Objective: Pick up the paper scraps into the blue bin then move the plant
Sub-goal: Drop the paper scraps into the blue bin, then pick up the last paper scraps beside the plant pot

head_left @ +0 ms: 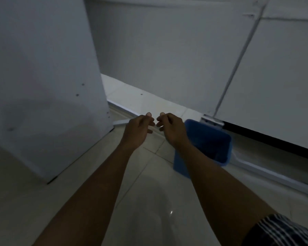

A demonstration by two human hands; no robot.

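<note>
Both hands, left hand (138, 126) and right hand (169, 125), hung loosely curled, apparently empty, mid-frame. Advisable: locate scraps first; blue bin (208, 142) stood right-centre.

bare forearms, striped dark shorts (281, 231)

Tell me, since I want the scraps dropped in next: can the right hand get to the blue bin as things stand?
Probably yes. The right hand hangs just left of the blue bin, whose open top faces up with nothing seen covering it. The left hand sits further left, out of the way. The dim light hides whether either hand holds any scraps.
</note>
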